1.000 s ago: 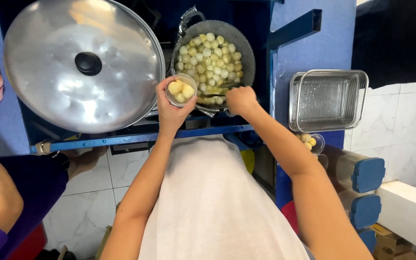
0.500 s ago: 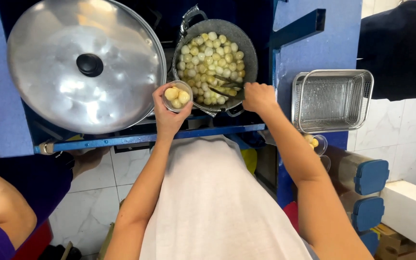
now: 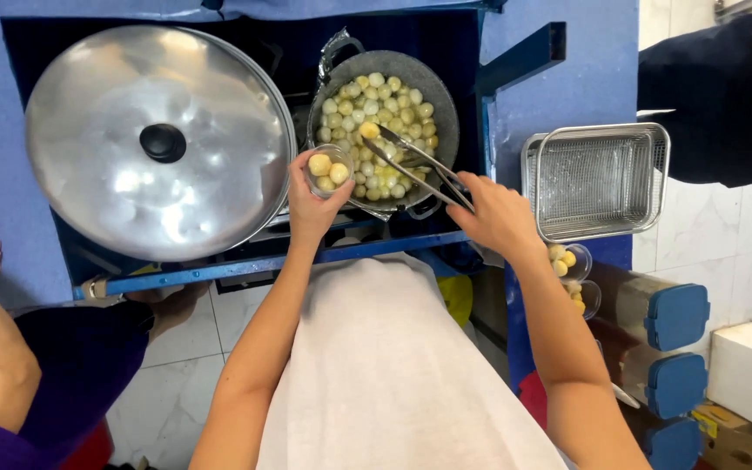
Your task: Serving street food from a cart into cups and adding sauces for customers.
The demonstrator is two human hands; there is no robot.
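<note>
Our left hand (image 3: 306,202) grips a clear cup (image 3: 327,170) of fried balls while our right hand (image 3: 495,218) pinches tongs (image 3: 418,165) around one ball (image 3: 369,130) over the full pan (image 3: 382,130).

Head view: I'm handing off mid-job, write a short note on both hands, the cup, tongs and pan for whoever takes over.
Left hand: holds a small clear cup with three fried balls in it, beside the pan's near-left rim.
Right hand: grips metal tongs, tips pinching one ball over the pan.
Pan is full of pale yellow balls. Filled cups sit by the right forearm, under the empty mesh tray. Big lidded wok at left.
Done: three balls in the cup. Left: the pinched ball is not yet in the cup.
</note>
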